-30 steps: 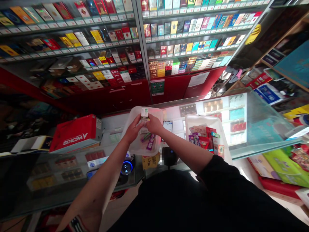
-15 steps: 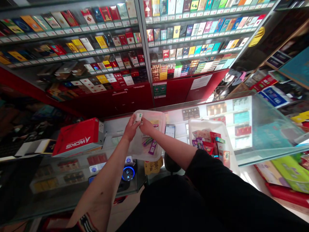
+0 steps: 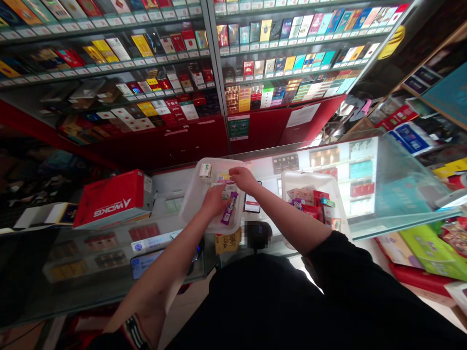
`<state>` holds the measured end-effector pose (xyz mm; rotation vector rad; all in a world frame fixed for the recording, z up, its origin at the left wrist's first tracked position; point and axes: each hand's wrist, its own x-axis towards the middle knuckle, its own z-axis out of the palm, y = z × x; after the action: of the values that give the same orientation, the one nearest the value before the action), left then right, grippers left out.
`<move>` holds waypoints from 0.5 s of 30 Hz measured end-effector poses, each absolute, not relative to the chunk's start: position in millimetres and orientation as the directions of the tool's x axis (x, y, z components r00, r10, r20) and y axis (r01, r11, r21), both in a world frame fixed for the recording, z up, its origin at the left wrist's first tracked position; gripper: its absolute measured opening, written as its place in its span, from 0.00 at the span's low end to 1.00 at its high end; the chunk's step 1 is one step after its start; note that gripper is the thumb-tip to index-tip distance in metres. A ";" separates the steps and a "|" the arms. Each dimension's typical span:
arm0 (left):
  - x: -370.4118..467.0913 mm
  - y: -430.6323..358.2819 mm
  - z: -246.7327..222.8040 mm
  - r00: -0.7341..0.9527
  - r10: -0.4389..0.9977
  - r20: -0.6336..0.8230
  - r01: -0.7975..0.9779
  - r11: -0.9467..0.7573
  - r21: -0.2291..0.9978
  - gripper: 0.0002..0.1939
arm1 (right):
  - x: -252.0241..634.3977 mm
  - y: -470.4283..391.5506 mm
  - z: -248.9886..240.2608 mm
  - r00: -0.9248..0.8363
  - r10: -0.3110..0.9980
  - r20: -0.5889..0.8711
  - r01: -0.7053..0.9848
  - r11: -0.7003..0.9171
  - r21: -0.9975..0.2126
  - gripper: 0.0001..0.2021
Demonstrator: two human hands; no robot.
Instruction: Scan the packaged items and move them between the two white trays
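A translucent white tray [image 3: 189,197] sits on the glass counter in front of me. In its far left corner lies a small white box with green print [image 3: 206,170], touched by neither hand. My left hand [image 3: 216,200] reaches low into the tray at the purple-wrapped snacks [image 3: 229,209]; whether its fingers grip one is hidden. My right hand [image 3: 242,179] is over the tray's right side, beside a yellow packet [image 3: 224,178], its fingers bent together, and what they hold, if anything, is too small to name.
A phone [image 3: 252,201] lies right of the tray. Farther right is a white tray [image 3: 341,194] of red and purple packets. A red shoebox [image 3: 113,199] stands at left. Shelves of small boxes [image 3: 284,34] rise behind the counter.
The small white box has left my hands and rests in the tray's far left corner. My left hand has moved right and down to the snacks; my right hand has moved right. The view has shifted.
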<state>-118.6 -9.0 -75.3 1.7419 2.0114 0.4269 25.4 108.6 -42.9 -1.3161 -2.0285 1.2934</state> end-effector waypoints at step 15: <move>-141.2 -48.2 -93.2 -0.028 0.937 -0.347 0.946 0.137 0.293 0.46 | 167.8 76.2 -42.2 -0.308 0.918 -0.252 0.354 -0.135 -0.926 0.17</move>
<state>-141.2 -48.2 -93.2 1.8033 1.9689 -0.0261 167.8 76.2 -42.2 -1.4260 -1.6321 1.4575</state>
